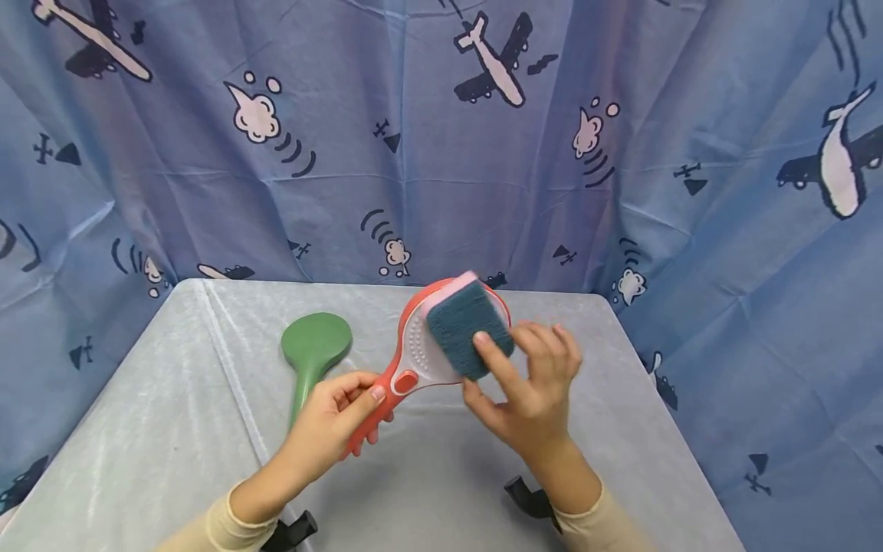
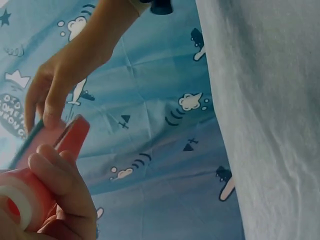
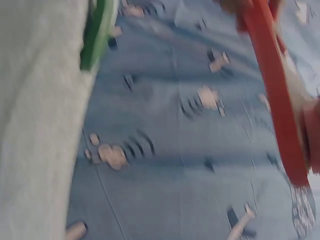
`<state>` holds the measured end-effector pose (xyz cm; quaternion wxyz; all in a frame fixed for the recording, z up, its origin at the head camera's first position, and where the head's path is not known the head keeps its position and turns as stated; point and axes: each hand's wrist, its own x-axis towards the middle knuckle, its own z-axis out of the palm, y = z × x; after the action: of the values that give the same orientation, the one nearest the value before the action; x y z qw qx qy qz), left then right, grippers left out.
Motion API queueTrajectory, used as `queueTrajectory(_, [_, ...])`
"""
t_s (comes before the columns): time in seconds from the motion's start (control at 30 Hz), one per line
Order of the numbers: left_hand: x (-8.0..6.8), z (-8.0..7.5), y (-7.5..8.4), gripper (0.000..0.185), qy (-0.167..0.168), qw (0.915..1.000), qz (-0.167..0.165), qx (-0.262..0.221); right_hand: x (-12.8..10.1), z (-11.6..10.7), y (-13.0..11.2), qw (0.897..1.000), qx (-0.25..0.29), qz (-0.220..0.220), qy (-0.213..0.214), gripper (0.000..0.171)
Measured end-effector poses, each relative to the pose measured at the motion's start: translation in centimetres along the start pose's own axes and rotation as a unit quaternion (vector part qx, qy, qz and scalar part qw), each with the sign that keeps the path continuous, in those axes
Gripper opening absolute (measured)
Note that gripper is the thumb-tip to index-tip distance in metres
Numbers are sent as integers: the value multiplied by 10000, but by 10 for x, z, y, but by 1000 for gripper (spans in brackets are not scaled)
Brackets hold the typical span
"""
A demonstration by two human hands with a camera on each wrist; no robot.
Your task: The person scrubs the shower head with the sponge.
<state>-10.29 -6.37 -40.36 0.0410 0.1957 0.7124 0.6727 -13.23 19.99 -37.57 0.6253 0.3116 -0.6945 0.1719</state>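
My left hand [image 1: 324, 422] grips the orange-red handle of a shower head [image 1: 419, 345], thumb along the top just below its oval red button. Its white face, dotted with small nozzles, is turned up above the table. A sponge [image 1: 461, 326], pink with a dark blue-green scouring side, lies flat against that face and hides much of it. My right hand [image 1: 541, 391] holds the sponge, its index finger on the scouring side and its thumb at the lower edge. In the right wrist view, the shower head [image 3: 277, 100] appears edge-on.
On the table [image 1: 159, 429], left of my hands, lies a green thing [image 1: 316, 341] with a round head and a handle, partly hidden behind my left hand. A blue curtain [image 1: 441, 176] printed with planes hangs close behind the table and along both sides.
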Motion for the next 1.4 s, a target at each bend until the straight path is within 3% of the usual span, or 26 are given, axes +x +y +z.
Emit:
queueTrajectory(0.1, [1, -2, -1, 22, 23, 9998, -220, -11, -2, 4, -9, 9960, 120, -789, -392, 34])
queueTrajectory(0.17, [2, -3, -2, 23, 92, 9993, -357, -43, -2, 4, -10, 9938, 63, -1006, -476, 34])
queueTrajectory(0.23, [2, -4, -1, 23, 103, 9989, -461, -82, -1, 2, -5, 9959, -91, -813, -385, 34])
queueTrajectory(0.4, [2, -6, 2, 24, -52, 9978, -634, -163, 1, -6, 11, 9985, -348, 341, -254, 36])
queueTrajectory(0.47, [2, -6, 4, 25, -40, 9973, -719, -145, 1, -5, 12, 9983, -227, 400, -356, 37])
queueTrajectory(0.57, [3, -7, 5, 28, -7, 9962, -862, -110, -2, 0, 4, 9980, 111, -68, -619, 37])
queueTrajectory(0.67, [2, -8, 5, 30, -23, 9956, -924, -119, -6, 4, -5, 9915, 439, -732, -985, 38])
queueTrajectory(0.73, [2, -9, 5, 30, -22, 9953, -956, -157, -8, 5, -7, 9880, 497, -923, -1132, 39])
queueTrajectory(0.8, [2, -10, 5, 30, -48, 9949, -979, -222, -8, 3, -4, 9901, 437, -737, -1110, 38])
queueTrajectory(0.97, [4, -7, 7, 31, -120, 9939, -1052, -296, -6, -5, 13, 9966, -102, 377, -731, 38])
queueTrajectory(1.1, [5, -6, 7, 31, -102, 9934, -1112, -267, -7, -7, 15, 9955, -175, 618, -702, 41])
queueTrajectory(1.17, [4, -6, 8, 31, -90, 9928, -1161, -272, -8, -5, 11, 9959, 42, 425, -793, 41])
queueTrajectory(1.3, [4, -9, 6, 31, -64, 9930, -1137, -324, -8, -2, 0, 9914, 538, -380, -1133, 39])
queueTrajectory(1.4, [5, -11, 5, 31, -58, 9937, -1084, -281, -6, 0, -2, 9891, 543, -705, -1177, 38])
